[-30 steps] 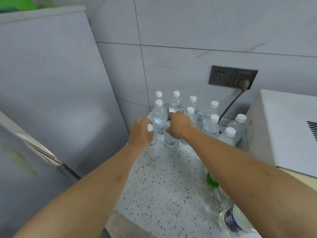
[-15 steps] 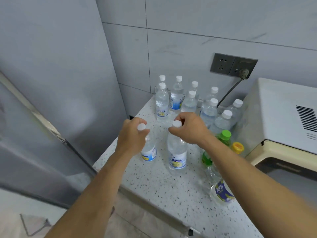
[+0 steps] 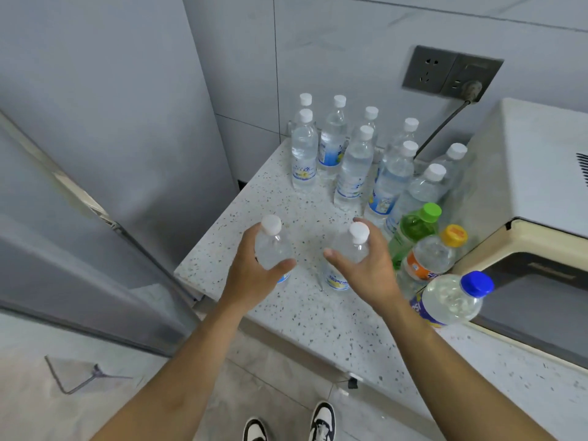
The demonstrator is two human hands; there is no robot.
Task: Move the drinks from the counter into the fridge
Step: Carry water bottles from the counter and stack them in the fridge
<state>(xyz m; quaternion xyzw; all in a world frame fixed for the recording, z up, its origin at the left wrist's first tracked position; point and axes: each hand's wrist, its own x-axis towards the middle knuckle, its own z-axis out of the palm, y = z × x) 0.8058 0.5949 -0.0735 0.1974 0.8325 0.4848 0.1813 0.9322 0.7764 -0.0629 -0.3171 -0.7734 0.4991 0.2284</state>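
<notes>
**Water bottles in both my hands, over the near edge of the counter**

Water bottles, one in each hand: my left hand (image 3: 251,275) curls around a white-capped bottle (image 3: 272,246), thumb across its front, and my right hand (image 3: 366,268) wraps a second white-capped bottle (image 3: 350,249) from the right side, fingers behind it and thumb pointing left. Both bottles stand upright above the near left part of the speckled terrazzo counter (image 3: 318,319); whether their bases touch it I cannot tell.

Far along the counter, against the grey tiled wall (image 3: 350,33), stands a cluster of clear water bottles (image 3: 353,167) with white caps. Right of my right hand sit a green bottle with a green cap (image 3: 413,227), a clear bottle with a yellow cap and orange label (image 3: 429,256), and, nearest, a clear bottle with a blue cap (image 3: 451,297). Beside them on the right is a cream microwave (image 3: 525,173), its cable running up to a dark wall socket (image 3: 451,71).

Left of the counter rises the grey fridge (image 3: 105,106), its door (image 3: 63,249) swung out toward me. Below lie pale floor tiles (image 3: 280,386) and my black-and-white shoes (image 3: 321,421).
</notes>
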